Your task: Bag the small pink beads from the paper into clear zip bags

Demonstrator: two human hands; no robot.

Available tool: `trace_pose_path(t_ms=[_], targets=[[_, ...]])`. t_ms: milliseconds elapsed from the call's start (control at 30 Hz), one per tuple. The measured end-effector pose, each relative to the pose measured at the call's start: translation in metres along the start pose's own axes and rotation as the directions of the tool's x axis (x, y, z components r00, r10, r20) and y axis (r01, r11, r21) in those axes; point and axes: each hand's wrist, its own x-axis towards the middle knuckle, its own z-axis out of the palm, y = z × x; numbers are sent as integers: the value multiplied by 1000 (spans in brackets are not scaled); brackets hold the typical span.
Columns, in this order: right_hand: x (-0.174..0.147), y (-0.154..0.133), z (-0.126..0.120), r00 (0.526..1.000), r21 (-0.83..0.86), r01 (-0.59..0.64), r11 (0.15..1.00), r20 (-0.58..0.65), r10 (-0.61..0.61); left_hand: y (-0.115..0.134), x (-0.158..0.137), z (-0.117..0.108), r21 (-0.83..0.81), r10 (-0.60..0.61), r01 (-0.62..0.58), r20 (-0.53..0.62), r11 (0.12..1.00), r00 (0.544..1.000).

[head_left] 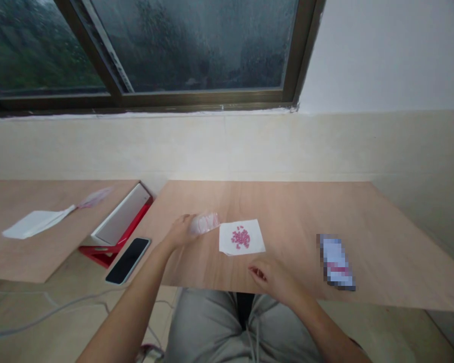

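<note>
My left hand (181,233) holds a small clear plastic bag (205,223) just left of a white paper square (242,248) on the wooden table (325,212). A little heap of pink pills (241,236) lies in the middle of that paper. My right hand (273,278) hovers near the table's front edge, below the paper, with its fingers curled; something pink shows at the fingertips, but I cannot tell whether they pinch it.
A blurred white and blue packet (336,262) lies at the right front. A black phone (128,260) rests on the table's left edge. A red and white box (117,227) leans between the tables. White paper (36,223) lies on the left table.
</note>
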Motion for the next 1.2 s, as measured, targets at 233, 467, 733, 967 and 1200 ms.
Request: trace_pose_path(t_ms=[233,467,733,967,1200], targets=[[14,6,-6,996,84,-94,992,10,94,-18,16,9,-29,58,-57,49,998,997],[16,14,-2,992,108,-128,986,-1,129,13,-4,-11,-191,105,-131,-136,973,985],[24,1,7,985,290,-130,948,-74,157,112,-59,-20,-388,171,-187,-76,902,982],[44,-41,1,999,375,36,926,15,-45,149,-70,-15,-548,329,-249,51,799,943],[41,-30,8,979,322,190,927,9,-204,153,-73,1,-527,305,-201,118,826,945]])
